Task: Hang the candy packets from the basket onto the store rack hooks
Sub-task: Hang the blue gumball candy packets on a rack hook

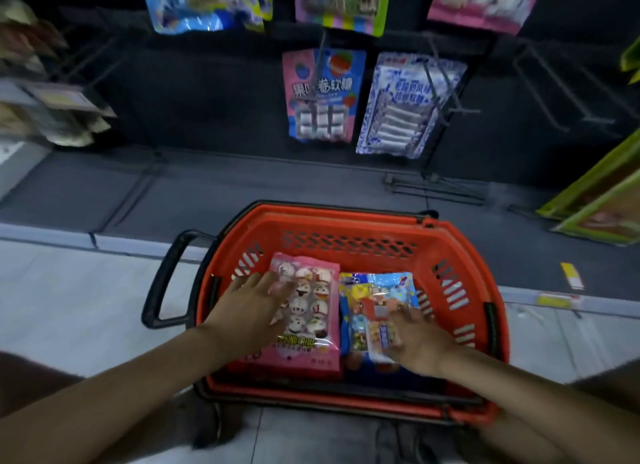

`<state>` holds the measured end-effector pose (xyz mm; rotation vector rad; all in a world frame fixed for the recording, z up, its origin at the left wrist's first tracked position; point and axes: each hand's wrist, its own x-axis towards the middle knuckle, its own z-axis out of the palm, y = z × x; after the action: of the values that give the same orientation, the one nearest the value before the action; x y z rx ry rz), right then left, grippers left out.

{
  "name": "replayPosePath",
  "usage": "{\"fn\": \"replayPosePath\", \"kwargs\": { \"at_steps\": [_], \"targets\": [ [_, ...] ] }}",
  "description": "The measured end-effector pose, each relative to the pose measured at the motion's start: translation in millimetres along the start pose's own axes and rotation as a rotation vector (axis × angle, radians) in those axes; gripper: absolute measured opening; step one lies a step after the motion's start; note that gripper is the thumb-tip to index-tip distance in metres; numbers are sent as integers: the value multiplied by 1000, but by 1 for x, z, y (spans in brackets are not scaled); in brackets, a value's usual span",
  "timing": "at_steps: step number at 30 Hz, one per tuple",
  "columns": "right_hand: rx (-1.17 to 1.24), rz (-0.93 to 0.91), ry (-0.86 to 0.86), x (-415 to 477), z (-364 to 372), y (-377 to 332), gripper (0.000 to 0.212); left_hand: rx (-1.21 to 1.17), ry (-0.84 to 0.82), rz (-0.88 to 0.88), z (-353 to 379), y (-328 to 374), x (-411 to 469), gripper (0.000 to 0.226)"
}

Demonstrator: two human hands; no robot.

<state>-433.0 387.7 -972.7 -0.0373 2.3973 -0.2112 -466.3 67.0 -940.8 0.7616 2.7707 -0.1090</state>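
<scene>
- A dark store rack (pixel 207 99) fills the upper half of the view; thin wire hooks (pixel 554 82) jut out from it on the right.
- Along the top edge hang three packets, each cut off by the frame: a glossy blue packet (pixel 194 6), a purple-and-green packet (pixel 343 2) and a pink packet with white rounds (pixel 485 2).
- Lower on the rack hang a pink-and-blue packet with white rolls (pixel 322 96) and, just beside it to the right, a blue-and-white patterned packet (pixel 408 106); wire hook arms cross in front of both.
- Blurred pale packets (pixel 52 110) sit on a shelf at far left; green-edged boxes (pixel 595 200) lean in at far right.
- An orange-red perforated plastic basket (pixel 346 245) stands on the pale tiled floor (pixel 69 307) below the rack; its black handle (pixel 166 280) sticks out to the left.
- Inside it two candy packets lie flat, side by side and touching: a pink packet of white round candies (pixel 311 328) on the left and a blue packet of mixed colourful candies (pixel 367 300) on the right.
- The left hand (pixel 249 307) reaches in with straight, spread fingers lying on the pink packet's left part; it grips nothing.
- The right hand (pixel 419 342) rests on the blue packet's right side; motion blur hides whether its fingers pinch the packet.
</scene>
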Motion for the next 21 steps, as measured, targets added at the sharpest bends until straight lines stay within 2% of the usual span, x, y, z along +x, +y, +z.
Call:
{"fn": "replayPosePath", "kwargs": {
  "at_steps": [2, 5, 8, 10, 14, 16, 21],
  "targets": [
    [132, 71, -25, 5, 8, 11, 84, -42, -45, 27, 7, 6, 5, 67],
    [337, 186, -17, 18, 16, 23, 82, -35, -74, 80, 14, 13, 11, 70],
    [545, 264, -5, 32, 24, 30, 98, -42, -93, 91, 19, 18, 16, 71],
    [632, 318, 3, 35, 25, 30, 100, -56, -110, 85, 19, 21, 20, 66],
    [745, 433, -12, 38, 17, 33, 92, -25, -114, 100, 12, 28, 28, 75],
    [837, 469, -22, 36, 8, 35, 78, -34, -116, 99, 11, 30, 31, 68],
    [967, 400, -15, 25, -15, 27, 61, -43, -137, 93, 9, 36, 39, 57]
  ]
}}
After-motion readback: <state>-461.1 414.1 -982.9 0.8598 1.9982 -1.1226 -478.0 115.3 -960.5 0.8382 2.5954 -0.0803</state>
